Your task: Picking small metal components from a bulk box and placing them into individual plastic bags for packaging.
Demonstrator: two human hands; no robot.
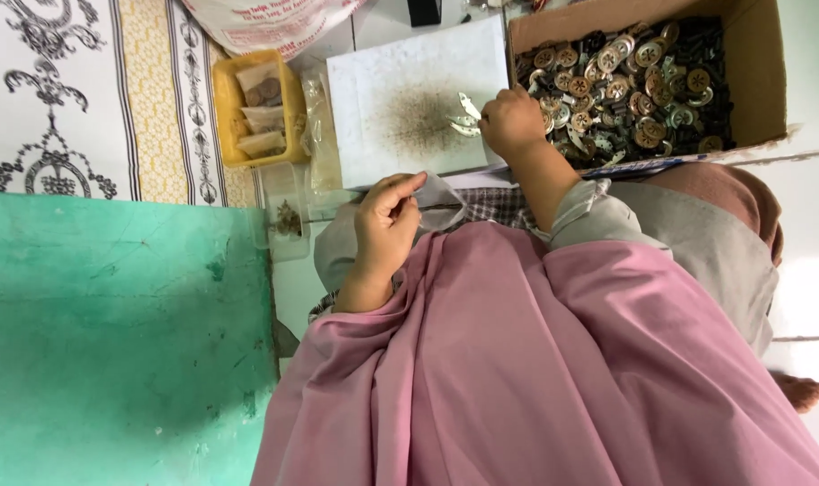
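My right hand (511, 121) rests on a white board (400, 63) dusted with a dark speckled patch. Its fingers are curled over a few small silvery metal pieces (464, 117) at the board's right edge. Just beyond it stands a cardboard box (756, 72) filled with round brass and silver button-like parts (625, 81) mixed with dark pieces. My left hand (387, 225) hovers nearer my body over a grey cloth (441, 202), with thumb and fingertips pinched together. Whether anything small sits between them is hidden.
A yellow plastic tray (225, 108) holding small clear bags of parts lies left of the board. Clear plastic bags (288, 216) lie beside it. A green painted surface (112, 333) fills the lower left, a patterned mat (67, 99) the upper left. Pink cloth (535, 378) covers my lap.
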